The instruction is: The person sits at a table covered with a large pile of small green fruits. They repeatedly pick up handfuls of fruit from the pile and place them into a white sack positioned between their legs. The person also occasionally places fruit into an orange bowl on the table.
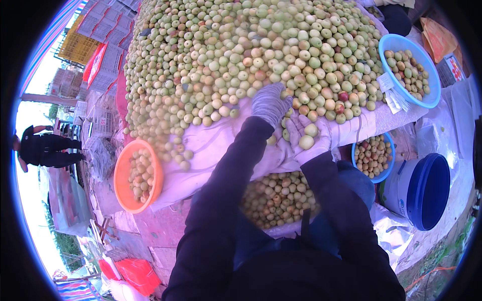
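A big heap of small round yellow-green fruits [216, 55], some blushed red, covers the cloth-topped table [201, 143]. My left hand [271, 103], in a grey knit glove, reaches into the near edge of the heap. Its fingers curl down among the fruits, and whatever they grip is hidden. Just right of it, my right hand [315, 136], in a pale glove, rests low by the table edge with a couple of fruits in its palm. The glove blends with the cloth, so its fingers show only in part. Below the edge, between my arms, more fruits [281, 195] fill a container.
An orange basin [120, 173] with fruits stands left, a light-blue basin [434, 83] far right, and a smaller blue basin [389, 168] below it. Beside that lies a blue-rimmed white bucket [401, 193]. Stacked crates [103, 25] and a standing person [47, 148] are at left.
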Action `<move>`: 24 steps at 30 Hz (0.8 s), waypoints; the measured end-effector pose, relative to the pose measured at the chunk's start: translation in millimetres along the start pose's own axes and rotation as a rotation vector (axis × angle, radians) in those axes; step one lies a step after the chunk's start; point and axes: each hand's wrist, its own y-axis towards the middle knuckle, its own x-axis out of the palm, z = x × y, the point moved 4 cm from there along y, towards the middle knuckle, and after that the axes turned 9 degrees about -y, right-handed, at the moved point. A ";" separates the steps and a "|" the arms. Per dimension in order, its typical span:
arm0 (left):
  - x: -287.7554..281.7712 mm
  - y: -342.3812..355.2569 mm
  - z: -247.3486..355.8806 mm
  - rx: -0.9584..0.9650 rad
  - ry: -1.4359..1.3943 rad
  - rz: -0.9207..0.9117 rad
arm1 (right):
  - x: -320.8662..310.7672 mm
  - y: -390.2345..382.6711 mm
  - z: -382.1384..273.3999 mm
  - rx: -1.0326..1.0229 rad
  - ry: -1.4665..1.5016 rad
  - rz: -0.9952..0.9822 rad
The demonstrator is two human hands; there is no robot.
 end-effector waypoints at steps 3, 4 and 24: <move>1.1 -54.0 11.3 0.084 -0.320 -0.090 | -1.6 -13.6 -7.6 -0.045 0.136 0.003; -4.3 -63.6 5.9 0.118 -0.330 -0.025 | -2.9 -21.0 -14.2 -0.033 0.199 -0.107; -91.5 -23.3 -137.6 -0.501 0.621 0.077 | -14.8 -40.4 -90.9 -0.397 -0.426 -0.138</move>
